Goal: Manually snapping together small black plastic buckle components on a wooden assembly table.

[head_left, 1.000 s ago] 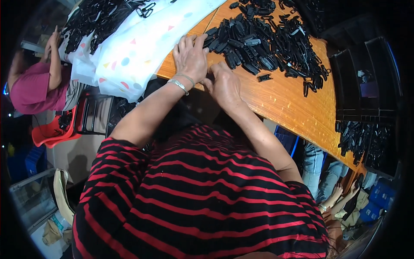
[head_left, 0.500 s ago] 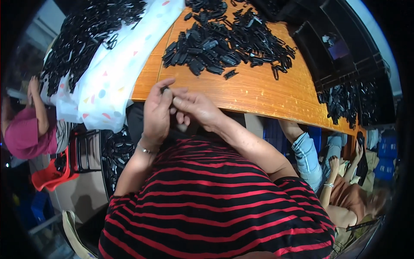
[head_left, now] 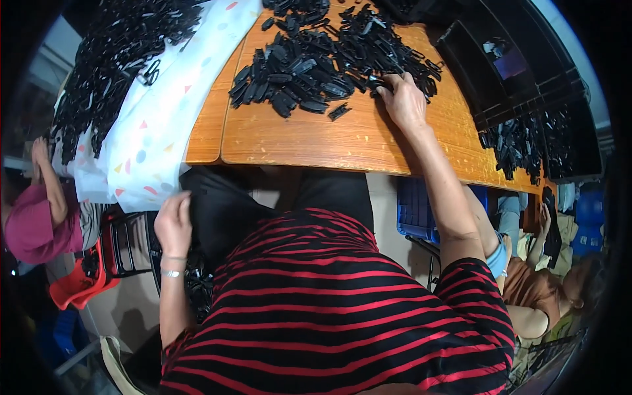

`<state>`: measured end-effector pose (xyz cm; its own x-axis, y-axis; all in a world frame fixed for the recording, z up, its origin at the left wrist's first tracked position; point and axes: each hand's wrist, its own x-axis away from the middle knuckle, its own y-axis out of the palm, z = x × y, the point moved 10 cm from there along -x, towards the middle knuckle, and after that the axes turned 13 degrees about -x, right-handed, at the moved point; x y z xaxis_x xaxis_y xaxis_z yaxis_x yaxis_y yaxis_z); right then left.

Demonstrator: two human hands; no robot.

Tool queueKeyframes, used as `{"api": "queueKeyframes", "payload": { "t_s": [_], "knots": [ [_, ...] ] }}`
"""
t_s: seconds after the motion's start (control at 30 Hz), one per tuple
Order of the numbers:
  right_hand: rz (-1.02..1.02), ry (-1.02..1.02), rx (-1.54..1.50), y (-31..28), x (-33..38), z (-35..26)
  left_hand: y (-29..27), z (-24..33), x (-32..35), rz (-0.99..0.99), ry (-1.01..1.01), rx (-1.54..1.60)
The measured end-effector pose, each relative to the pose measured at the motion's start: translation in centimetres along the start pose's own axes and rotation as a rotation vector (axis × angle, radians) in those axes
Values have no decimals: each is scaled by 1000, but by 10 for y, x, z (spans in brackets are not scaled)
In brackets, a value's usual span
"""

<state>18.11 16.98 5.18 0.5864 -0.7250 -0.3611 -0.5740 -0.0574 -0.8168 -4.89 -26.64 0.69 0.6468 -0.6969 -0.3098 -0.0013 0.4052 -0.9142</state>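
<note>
A big heap of small black plastic parts (head_left: 316, 59) lies on the orange wooden table (head_left: 296, 141). My right hand (head_left: 403, 99) is stretched out onto the table, fingers resting on the right edge of the heap; whether it grips a part is hidden. My left hand (head_left: 174, 224) is down beside my left thigh, below the table edge, fingers curled over a dark crate of black parts (head_left: 197, 283). My red-and-black striped shirt (head_left: 342, 309) fills the lower middle.
A white patterned cloth (head_left: 158, 118) covered with more black parts (head_left: 112, 59) lies at left. Black bins (head_left: 520, 72) stand at the right, one holding parts. A person in pink (head_left: 39, 217) sits at left, another person (head_left: 546, 289) at lower right. A red stool (head_left: 79, 289) stands nearby.
Both hands were together at the table's near edge. Now my left hand has dropped beside my thigh and my right hand has reached forward into the heap.
</note>
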Motion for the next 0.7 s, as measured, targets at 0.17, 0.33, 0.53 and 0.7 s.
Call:
{"api": "queueKeyframes", "payload": {
  "t_s": [0.17,0.33,0.53,0.7],
  "knots": [
    [-134,38,-61,13,0,-8,1,117,-65,141,304,212],
    [-37,-100,-146,7,13,-14,15,209,-108,243,595,249],
    [-32,-59,-187,-2,35,-33,68,238,-132,108,591,48],
    [-189,56,-245,23,61,-34,77,241,-133,34,522,-4]
  ]
}}
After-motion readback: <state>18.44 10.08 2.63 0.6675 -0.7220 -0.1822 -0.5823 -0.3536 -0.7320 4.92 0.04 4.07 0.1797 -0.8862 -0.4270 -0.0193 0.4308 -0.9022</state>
